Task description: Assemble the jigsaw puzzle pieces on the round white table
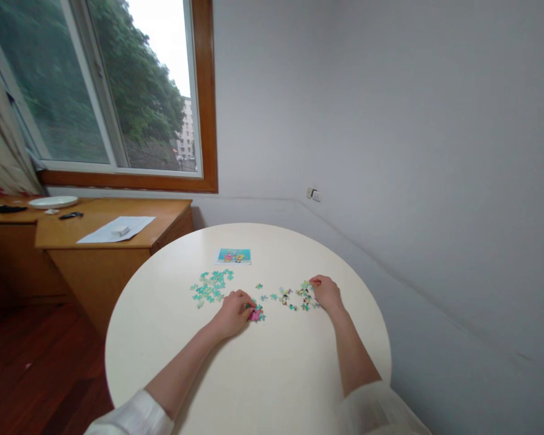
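Note:
My left hand (236, 312) rests on the round table with its fingers curled in a pinch at the edge of a small joined patch of pink and teal jigsaw pieces (256, 314). The fingers partly cover that patch. To the right, my right hand (328, 292) has thumb and fingers together at the edge of a loose cluster of yellow, dark and teal jigsaw pieces (305, 292); the piece at its fingertips is too small to make out clearly. Left of my left hand lies a spread of mostly teal jigsaw pieces (212, 286). A single piece (259, 286) lies between the hands.
A colourful picture card (234, 256) lies farther back on the white round table (272, 374). A wooden desk (172, 220) at the left holds a paper sheet (136, 225), a small white box (120, 231) and a white plate (53, 202). A wall borders the right side.

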